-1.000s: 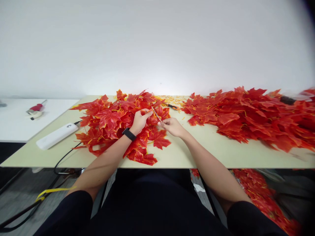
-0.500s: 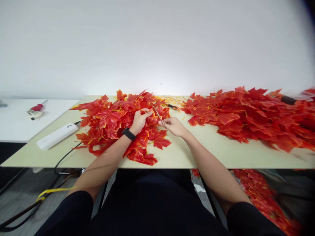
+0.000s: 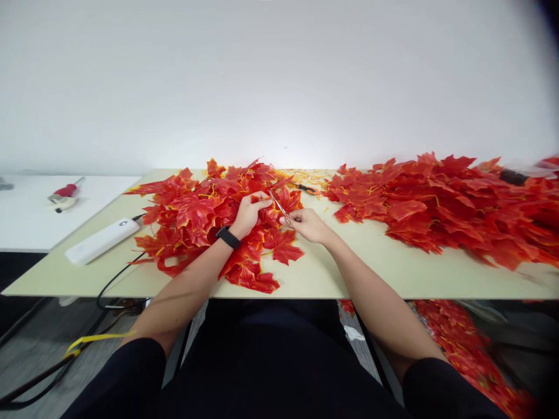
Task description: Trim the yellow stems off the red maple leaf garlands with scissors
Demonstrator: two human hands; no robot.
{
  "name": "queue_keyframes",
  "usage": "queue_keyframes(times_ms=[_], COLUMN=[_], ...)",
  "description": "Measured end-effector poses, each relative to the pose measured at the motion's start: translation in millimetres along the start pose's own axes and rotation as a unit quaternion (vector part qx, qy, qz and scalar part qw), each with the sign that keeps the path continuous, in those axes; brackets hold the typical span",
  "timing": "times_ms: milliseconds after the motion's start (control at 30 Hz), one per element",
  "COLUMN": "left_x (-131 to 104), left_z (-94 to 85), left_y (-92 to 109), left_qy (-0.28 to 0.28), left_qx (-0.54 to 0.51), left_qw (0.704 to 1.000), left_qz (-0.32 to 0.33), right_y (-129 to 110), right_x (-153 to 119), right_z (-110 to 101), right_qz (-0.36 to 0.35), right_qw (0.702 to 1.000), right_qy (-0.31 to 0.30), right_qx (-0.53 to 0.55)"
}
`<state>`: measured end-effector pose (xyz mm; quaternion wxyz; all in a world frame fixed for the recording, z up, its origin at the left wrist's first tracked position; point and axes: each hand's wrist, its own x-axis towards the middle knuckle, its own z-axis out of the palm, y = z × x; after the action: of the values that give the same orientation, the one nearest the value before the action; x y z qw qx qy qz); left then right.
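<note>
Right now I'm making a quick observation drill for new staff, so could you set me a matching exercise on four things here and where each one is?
1. Watch
2. Metal tool
3. White device
4. Orange-handled tool

A. Between the left pile and right pile of red leaves
B. On the left part of the table
C. Strapped just behind the left hand
D. In the right hand

Pairs: 1-C, 2-D, 3-B, 4-A

Dark navy clothing (image 3: 262,361); short dark sleeves (image 3: 128,375); black wristwatch (image 3: 228,237), broad black strap, on left wrist (image 3: 239,231).
</note>
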<state>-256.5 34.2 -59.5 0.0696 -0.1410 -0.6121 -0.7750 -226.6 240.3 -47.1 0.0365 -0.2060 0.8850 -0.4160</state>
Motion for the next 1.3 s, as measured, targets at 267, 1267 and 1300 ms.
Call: queue_keyframes(times_ms=[267,1267,1300], left_x=[1.3,1.7,1.9], left_z=[-1.7,-0.7,-1.1], left_y=[-2.1,-6.0,-6.4], left_qy=[-0.015,0.003,0.006], left_qx=[0.015,0.081,0.087], left_qw=[1.0,0.995,0.994], left_qz=[0.002,0.062,0.068], right_y=[1.4,-1.1,-1.4], right_x=[0.9,1.9,1.3], right_z=[1.4,0.2,0.3], right_qz=[-0.005,-0.003,-0.007], right_qw=[0.999,0.995,0.995], right_qy=[-0.009,0.103,0.095], right_qx=[0.031,0.012,0.007])
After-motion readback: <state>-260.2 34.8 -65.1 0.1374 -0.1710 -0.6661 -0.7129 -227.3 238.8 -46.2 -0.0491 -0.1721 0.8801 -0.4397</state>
